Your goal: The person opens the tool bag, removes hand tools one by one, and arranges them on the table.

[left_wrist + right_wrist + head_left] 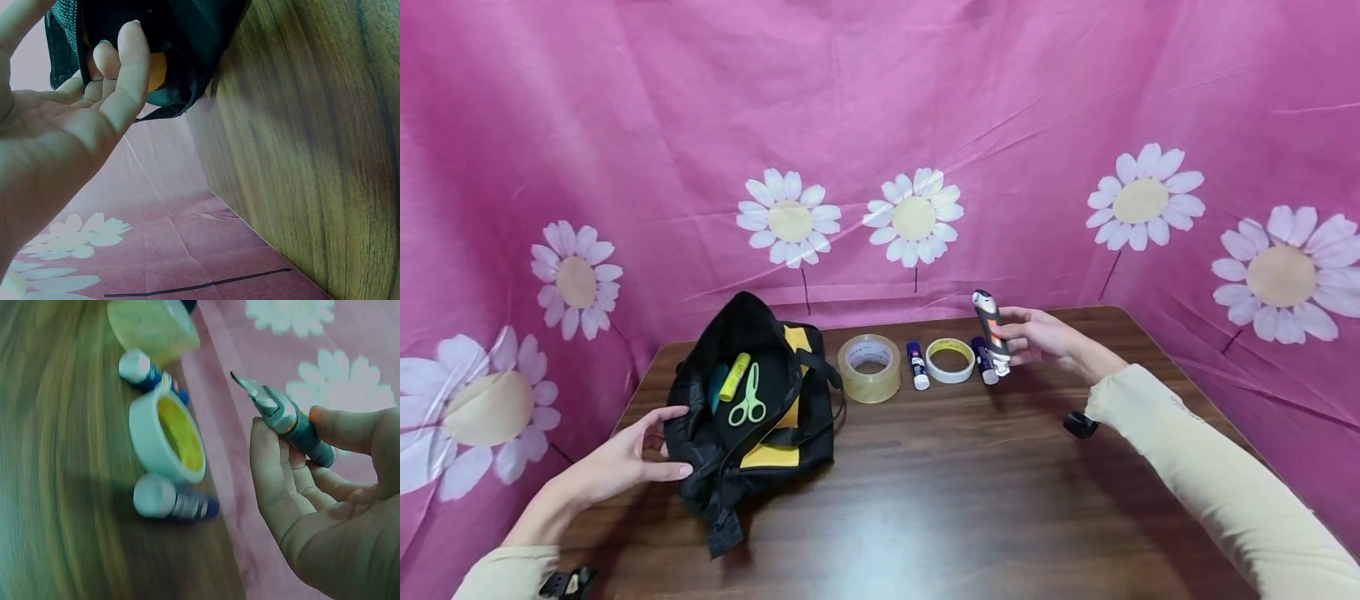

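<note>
In the head view my left hand (617, 458) holds the rim of a black and yellow bag (812, 417). The left wrist view shows fingers bent around the zippered edge (80, 44). Inside the open bag lie green-handled scissors (751, 400), a yellow tube (734, 377) and a teal thing, partly hidden. At the right, my right hand (1045, 337) pinches a grey and orange utility knife (989, 323), raised above a glue stick (985, 362). Its metal end (275, 409) points away from the palm in the right wrist view.
Along the table's back stand a wide roll of clear tape (871, 385), a second glue stick (917, 367) and a white tape roll (951, 375). The wooden table (940, 500) meets a pink flowered cloth (880, 100) behind and at both sides.
</note>
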